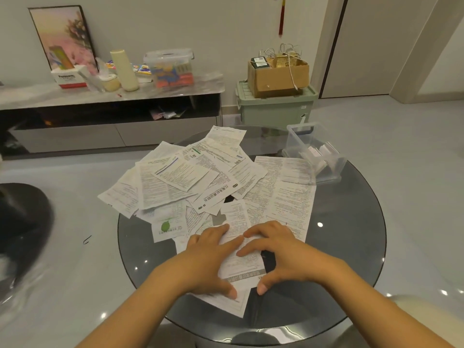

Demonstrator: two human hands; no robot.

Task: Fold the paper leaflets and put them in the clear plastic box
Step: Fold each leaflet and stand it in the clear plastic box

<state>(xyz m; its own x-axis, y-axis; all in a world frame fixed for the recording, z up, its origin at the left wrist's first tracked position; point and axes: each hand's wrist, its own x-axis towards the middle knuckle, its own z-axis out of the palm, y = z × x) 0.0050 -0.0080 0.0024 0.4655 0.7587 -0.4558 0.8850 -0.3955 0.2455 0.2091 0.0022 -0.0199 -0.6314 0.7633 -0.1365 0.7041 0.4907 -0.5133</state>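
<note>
- left hand [208, 257] flat, fingers straight, pressing leaflet [242, 259]
- right hand [281, 254] likewise, fingers spread on it
- loose leaflets [190, 177] piled on worktop [351, 234]
- clear box [313, 151] far right

On a round dark glass table [351, 247] lies a loose heap of printed paper leaflets [200, 177], overlapping at all angles. Nearest the person, 1 leaflet [241, 267] is pressed flat under 2 hands: the left hand [211, 257] and the right hand [278, 254], fingers spread on the sheet, thumbs at its near edge. At the table's far right stands a clear plastic box [316, 156] (a few folded papers inside).
</note>
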